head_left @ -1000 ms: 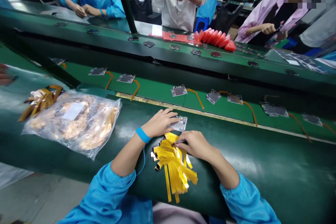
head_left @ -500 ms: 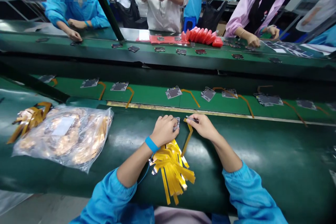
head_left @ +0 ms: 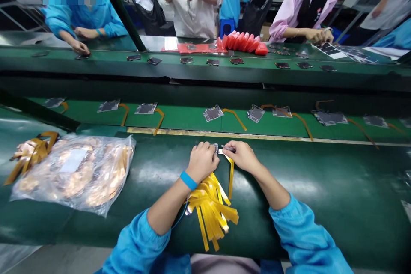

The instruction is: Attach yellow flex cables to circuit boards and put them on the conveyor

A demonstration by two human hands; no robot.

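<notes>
My left hand (head_left: 203, 161), with a blue band at the wrist, is closed on a small circuit board (head_left: 216, 149) at the middle of the green work surface. Just to its right, my right hand (head_left: 240, 154) pinches a thin dark tool (head_left: 228, 149) and the head of a yellow flex cable (head_left: 231, 175). The cable's white end lies close to the board; whether they touch is hard to see. Its tail hangs toward me. A fanned pile of yellow flex cables (head_left: 213, 214) lies below my left hand, partly under the wrist.
A clear bag of cables (head_left: 77, 171) and loose cables (head_left: 34, 154) lie at left. Boards with orange cables, one a board (head_left: 146, 108), line the green belt (head_left: 189, 117) ahead. Beyond, red packets (head_left: 244, 42) and people stand at another line; a dark post crosses the left.
My right hand has moved slightly left, bringing the cable's end closer to the board. The view has shifted a little. Across the line, the person in pink has moved their hands.
</notes>
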